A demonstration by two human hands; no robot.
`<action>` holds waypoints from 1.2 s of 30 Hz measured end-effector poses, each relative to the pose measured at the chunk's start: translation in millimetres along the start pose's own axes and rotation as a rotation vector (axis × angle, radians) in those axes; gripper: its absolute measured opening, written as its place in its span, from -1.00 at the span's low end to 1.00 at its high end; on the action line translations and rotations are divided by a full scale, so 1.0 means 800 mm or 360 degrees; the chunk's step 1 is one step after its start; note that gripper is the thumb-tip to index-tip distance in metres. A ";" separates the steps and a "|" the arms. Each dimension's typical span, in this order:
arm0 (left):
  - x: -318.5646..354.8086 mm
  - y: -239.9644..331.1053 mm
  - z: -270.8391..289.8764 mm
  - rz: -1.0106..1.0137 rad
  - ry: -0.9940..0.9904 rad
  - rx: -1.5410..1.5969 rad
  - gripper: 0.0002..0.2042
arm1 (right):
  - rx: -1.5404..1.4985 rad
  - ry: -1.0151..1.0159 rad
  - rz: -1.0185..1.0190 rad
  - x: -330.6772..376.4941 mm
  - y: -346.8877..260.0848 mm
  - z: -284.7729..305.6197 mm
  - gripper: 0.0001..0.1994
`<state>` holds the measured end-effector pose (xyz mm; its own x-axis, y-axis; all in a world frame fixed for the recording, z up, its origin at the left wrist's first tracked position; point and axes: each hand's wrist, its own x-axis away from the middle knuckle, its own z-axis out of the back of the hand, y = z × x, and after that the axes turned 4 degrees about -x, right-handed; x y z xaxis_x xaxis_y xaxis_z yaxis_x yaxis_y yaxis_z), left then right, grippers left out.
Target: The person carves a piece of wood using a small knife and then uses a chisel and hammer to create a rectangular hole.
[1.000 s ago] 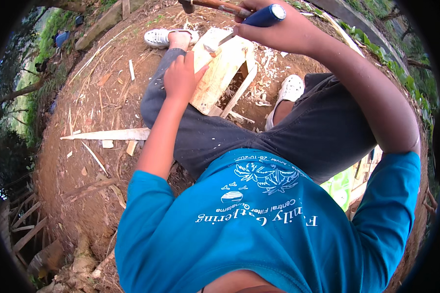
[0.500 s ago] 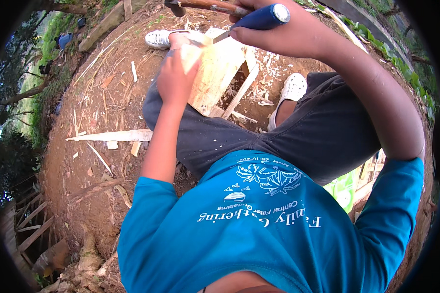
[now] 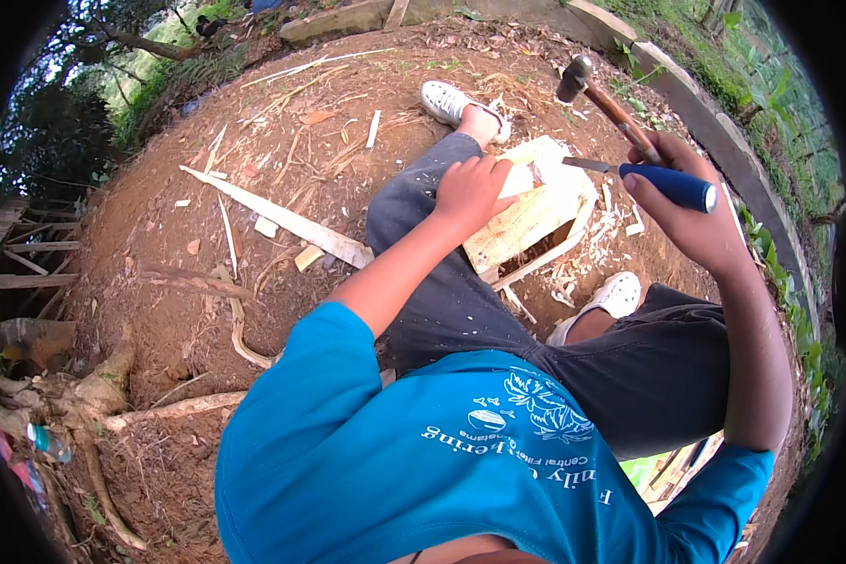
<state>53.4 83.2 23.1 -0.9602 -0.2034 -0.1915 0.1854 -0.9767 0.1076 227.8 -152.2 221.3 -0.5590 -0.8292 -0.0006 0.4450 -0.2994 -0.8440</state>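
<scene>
My right hand (image 3: 684, 211) is closed round two tools at once, over the right side of a low wooden bench (image 3: 509, 233). One is a hammer (image 3: 620, 120) with a brown wooden handle and dark metal head, pointing up and away to the left. The other is a chisel (image 3: 667, 187) with a blue handle, its metal blade aimed left toward the bench. My left hand (image 3: 475, 195) grips a small pale wood block (image 3: 519, 179) on the bench top, its fingers curled over the near left side. The chisel tip is apart from the block.
Wood shavings (image 3: 564, 280) litter the soil around the bench. A long pointed wood strip (image 3: 277, 214) lies at left, near small offcuts (image 3: 307, 257). My legs straddle the bench, with white shoes (image 3: 617, 295) on the ground. Tree roots (image 3: 113, 385) are at lower left; a low concrete edging (image 3: 696, 94) curves behind.
The whole view has shifted, so the bench sits lower and further right. My right hand with the hammer and chisel has moved right, away from the block; the chisel blade now shows fully clear of it.
</scene>
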 end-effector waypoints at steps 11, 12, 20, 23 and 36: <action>0.038 0.047 0.026 -0.0214 0.0028 0.0081 -0.54 | 0.0149 -0.0043 -0.0039 -0.002 0.004 0.020 -0.64; 0.038 0.041 0.026 -0.0196 -0.0008 0.0129 -0.52 | 0.0112 -0.0013 -0.0051 -0.002 -0.002 0.020 -0.66; 0.012 0.036 0.013 0.0089 -0.0299 0.0317 -0.31 | 0.0259 -0.0223 0.0299 -0.001 0.053 -0.026 -0.63; 0.008 0.036 0.004 0.0098 -0.0339 0.0188 -0.30 | 0.0373 -0.0276 0.0260 -0.011 0.064 -0.047 -0.65; 0.009 0.035 0.002 0.0164 -0.0345 0.0280 -0.24 | 0.0258 -0.0558 -0.0045 -0.010 0.050 -0.040 -0.62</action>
<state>51.3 54.8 26.6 -0.9639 -0.2633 0.0401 0.2635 -0.9211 0.2866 227.4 -142.6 170.2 -0.3120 -0.9223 0.2282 0.5535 -0.3717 -0.7453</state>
